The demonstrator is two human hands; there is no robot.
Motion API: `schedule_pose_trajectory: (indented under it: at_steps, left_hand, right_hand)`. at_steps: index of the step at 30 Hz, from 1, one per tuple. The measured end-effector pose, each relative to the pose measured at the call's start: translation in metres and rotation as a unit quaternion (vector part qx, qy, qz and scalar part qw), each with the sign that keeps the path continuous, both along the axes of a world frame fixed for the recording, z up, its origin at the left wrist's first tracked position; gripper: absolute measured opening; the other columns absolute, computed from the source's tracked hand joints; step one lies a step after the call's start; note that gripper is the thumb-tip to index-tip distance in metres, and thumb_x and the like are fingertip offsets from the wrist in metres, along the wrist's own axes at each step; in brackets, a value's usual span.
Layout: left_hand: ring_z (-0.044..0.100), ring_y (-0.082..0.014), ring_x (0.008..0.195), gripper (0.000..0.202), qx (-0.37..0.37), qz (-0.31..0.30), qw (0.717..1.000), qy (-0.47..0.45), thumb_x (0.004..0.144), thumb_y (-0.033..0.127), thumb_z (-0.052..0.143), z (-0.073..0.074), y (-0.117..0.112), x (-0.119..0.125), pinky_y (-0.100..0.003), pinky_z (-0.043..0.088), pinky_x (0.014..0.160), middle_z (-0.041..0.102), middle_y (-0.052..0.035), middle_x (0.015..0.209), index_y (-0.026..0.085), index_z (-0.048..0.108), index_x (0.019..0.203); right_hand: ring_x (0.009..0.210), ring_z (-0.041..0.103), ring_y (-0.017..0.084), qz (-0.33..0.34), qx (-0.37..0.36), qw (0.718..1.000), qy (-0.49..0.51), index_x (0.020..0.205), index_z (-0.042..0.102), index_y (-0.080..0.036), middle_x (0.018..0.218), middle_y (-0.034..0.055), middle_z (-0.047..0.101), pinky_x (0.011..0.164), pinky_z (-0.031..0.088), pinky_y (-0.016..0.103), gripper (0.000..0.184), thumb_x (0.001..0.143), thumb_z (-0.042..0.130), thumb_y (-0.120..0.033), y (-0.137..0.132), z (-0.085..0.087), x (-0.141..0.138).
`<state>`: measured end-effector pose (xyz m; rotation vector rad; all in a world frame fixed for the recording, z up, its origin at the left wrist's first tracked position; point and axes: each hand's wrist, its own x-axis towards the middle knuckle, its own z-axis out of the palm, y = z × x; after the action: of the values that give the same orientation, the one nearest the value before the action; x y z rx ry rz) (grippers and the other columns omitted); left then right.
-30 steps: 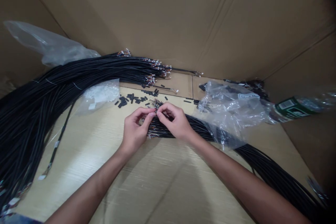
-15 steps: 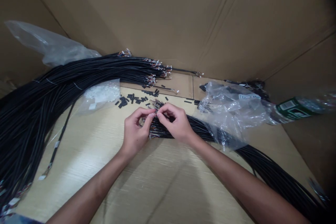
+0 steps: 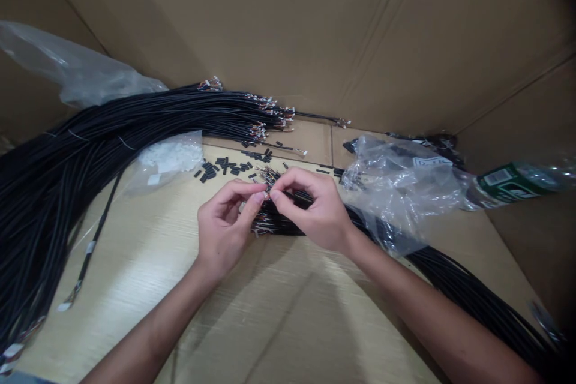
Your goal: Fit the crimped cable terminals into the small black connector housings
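Across the middle of the worktop (image 3: 270, 312) lies a black cable bundle (image 3: 281, 225); at its wire ends (image 3: 270, 175), the left hand (image 3: 225, 225) and right hand (image 3: 321, 210) are narrowed to fingertip pinches, apparently on wire, though the detail is too small for certainty. Each cable should prove light and springy, its wire ends soft and fragile, best gripped by the jacket (image 3: 450, 276). Compared with the earlier frame, the hands stand wider apart at the wrist.
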<state>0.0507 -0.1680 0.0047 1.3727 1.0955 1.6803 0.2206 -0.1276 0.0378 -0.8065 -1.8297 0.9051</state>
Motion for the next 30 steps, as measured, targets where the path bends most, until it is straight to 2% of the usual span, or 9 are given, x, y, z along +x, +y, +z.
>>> schedule_pose_trajectory:
  at_steps: [4,10,16,22,26,30]
  left_hand:
    - [0.071,-0.0152,0.092,0.008,0.000,0.026,1.000,0.009,0.092,0.021,0.081,0.0001,-0.0036,0.0020,-0.025,0.059,0.084,0.075,-0.0037,0.096,0.020,0.080,0.100]
    - [0.072,-0.0163,0.093,0.010,-0.023,0.024,0.999,-0.009,0.091,0.024,0.082,-0.0014,-0.0050,0.0038,-0.026,0.059,0.086,0.075,-0.0042,0.096,0.019,0.080,0.100]
    - [0.073,-0.0153,0.093,0.011,-0.040,0.026,0.999,-0.018,0.090,0.027,0.083,-0.0024,-0.0029,0.0033,-0.024,0.060,0.086,0.077,-0.0041,0.096,0.019,0.079,0.097]
    - [0.072,-0.0131,0.091,0.025,-0.067,-0.001,0.997,-0.045,0.088,0.030,0.086,0.0009,-0.0009,0.0023,-0.022,0.058,0.084,0.076,-0.0038,0.099,0.018,0.075,0.107]
    - [0.069,-0.0116,0.090,0.026,-0.103,-0.024,0.994,-0.039,0.090,0.035,0.085,0.0026,-0.0006,0.0016,-0.020,0.056,0.084,0.075,-0.0037,0.098,0.016,0.072,0.104]
    - [0.066,-0.0107,0.084,0.023,-0.108,-0.047,0.992,-0.038,0.093,0.037,0.081,0.0029,-0.0018,-0.0001,-0.020,0.053,0.079,0.073,-0.0021,0.092,0.017,0.070,0.098]
  right_hand:
    - [0.070,0.060,0.013,-0.011,0.047,0.999,-0.017,0.084,0.067,-0.020,0.079,0.0000,0.066,0.067,0.049,0.030,0.011,0.095,0.068,-0.016,-0.0024,-0.0009,-0.0017]
    - [0.071,0.058,0.013,-0.009,0.098,0.994,-0.035,0.085,0.064,-0.021,0.080,-0.0007,0.065,0.068,0.048,0.030,0.013,0.096,0.066,-0.014,-0.0030,-0.0024,-0.0012]
    - [0.071,0.058,0.012,-0.007,0.089,0.995,-0.032,0.086,0.065,-0.020,0.080,-0.0006,0.064,0.068,0.048,0.029,0.012,0.097,0.066,-0.014,-0.0015,-0.0064,-0.0018]
    - [0.073,0.060,0.013,-0.019,0.062,0.998,-0.005,0.088,0.069,-0.017,0.082,0.0011,0.068,0.068,0.049,0.029,0.006,0.094,0.068,-0.016,-0.0001,-0.0074,-0.0016]
    - [0.075,0.062,0.013,-0.014,0.054,0.998,0.006,0.089,0.069,-0.016,0.084,0.0023,0.069,0.068,0.050,0.029,0.006,0.094,0.068,-0.015,0.0006,-0.0076,-0.0021]
    - [0.075,0.063,0.013,-0.013,0.059,0.998,0.006,0.088,0.070,-0.016,0.083,0.0021,0.070,0.069,0.050,0.029,0.006,0.094,0.068,-0.015,0.0010,-0.0078,-0.0020]
